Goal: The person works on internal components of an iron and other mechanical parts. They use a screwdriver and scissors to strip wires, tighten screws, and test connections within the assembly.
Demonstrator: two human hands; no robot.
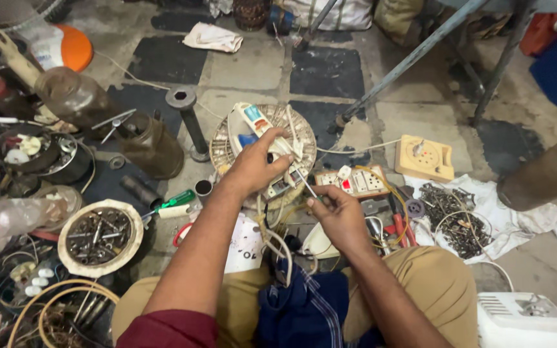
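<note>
Over the round wicker stool [227, 151], your left hand [253, 169] is clenching its fingers around a white plastic appliance body [262, 132] that is lying with its long axis running up and away from you. Your right hand [338, 216] is sitting just below and to the right, pinching a thin screwdriver [305, 183] whose shaft is slanting up-left toward the appliance, tip nearly touching. A blue and red label is showing at the appliance's far end. Right of it, a white switchboard [354, 182] with a red rocker and a cream socket box [424, 157] are resting on the floor.
</note>
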